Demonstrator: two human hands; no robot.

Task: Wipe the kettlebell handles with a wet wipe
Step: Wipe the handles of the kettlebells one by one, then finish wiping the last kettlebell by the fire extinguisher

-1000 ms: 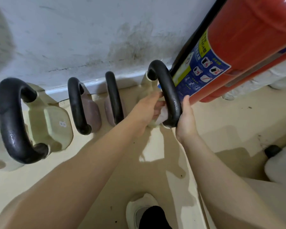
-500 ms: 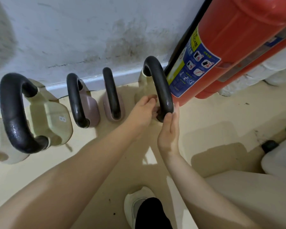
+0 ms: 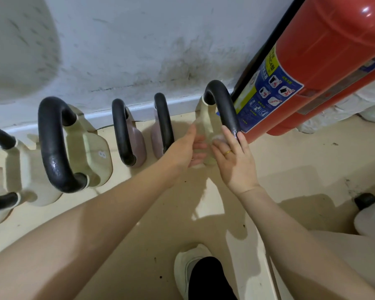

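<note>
Several kettlebells stand in a row along the wall, each with a black handle. The rightmost cream kettlebell has a tall handle that looks wet near its lower end. My right hand, with a gold ring, is beside that lower end, index fingertip against the handle. A small white wet wipe shows as a blur at its thumb and index finger. My left hand is just left of it, its blurred fingers curled toward the wipe. I cannot tell whether they hold it.
A large red fire extinguisher leans right beside the rightmost handle. To the left stand two pink kettlebells and a cream one marked 8. My white shoe is on the beige floor below. A white container sits at right.
Both hands have come off the lower end of the rightmost handle and met just below and left of it. The wipe, earlier pressed on the handle by my left hand, is now between the hands.
</note>
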